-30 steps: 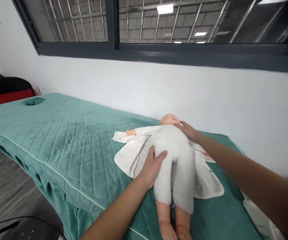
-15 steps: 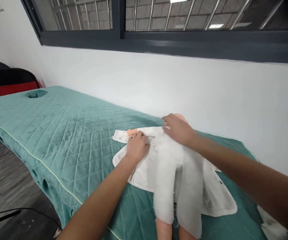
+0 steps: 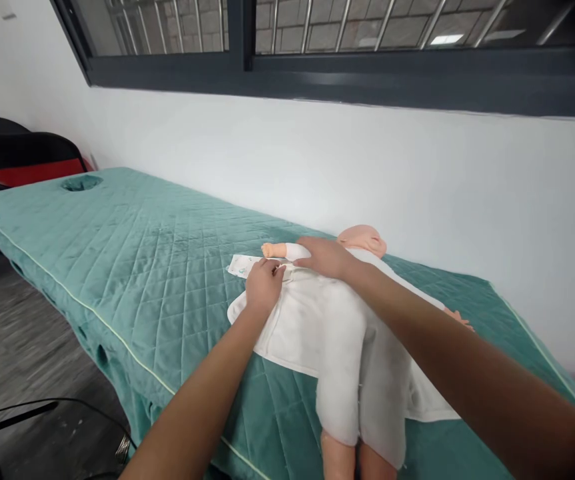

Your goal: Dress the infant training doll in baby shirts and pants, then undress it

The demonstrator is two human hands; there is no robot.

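Note:
A baby doll (image 3: 341,313) with a white cloth body lies on its back, its head toward the wall and its legs toward me. Under it a white baby garment (image 3: 287,333) is spread out, with a patterned sleeve end (image 3: 240,265) sticking out to the left. My left hand (image 3: 263,283) is closed in a pinch on the garment's edge by that sleeve. My right hand (image 3: 324,257) is wrapped over the upper part of the doll's left-side arm (image 3: 282,251), its fingertips close to my left hand. Some of the right fingers are hidden.
The doll lies on a long bed with a green quilted cover (image 3: 167,267), which has a round hole (image 3: 82,183) at its far end. A white wall (image 3: 247,160) and a dark window frame (image 3: 267,67) run behind. Black-and-red chairs (image 3: 34,163) stand far left.
My right hand has moved left from near the doll's head and shoulder onto its arm. The doll has shifted and that arm now lies above the sleeve. My left hand stays beside the sleeve.

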